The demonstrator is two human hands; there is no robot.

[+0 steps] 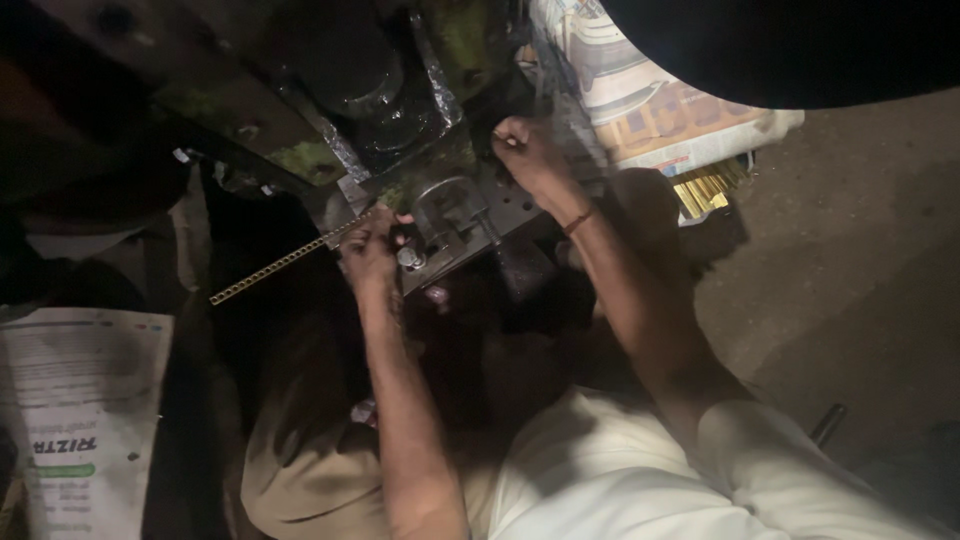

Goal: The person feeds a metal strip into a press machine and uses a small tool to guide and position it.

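Note:
My left hand [370,250] grips a long thin brass strip [270,268] punched with small holes, which runs down to the left from the grey metal press die [455,215]. The hand sits right at the die's left side, beside small round metal parts [408,258]. My right hand [525,150] is closed in a fist at the far right of the die, against the dark machine body [380,90]; what it grips is hidden. A red thread is tied around the right wrist.
A printed paper sack [75,420] lies at lower left. A printed sack [650,100] lies at upper right, with a bundle of brass rods [705,190] beneath it. Bare ground [860,270] spreads to the right. My white-clothed legs fill the bottom.

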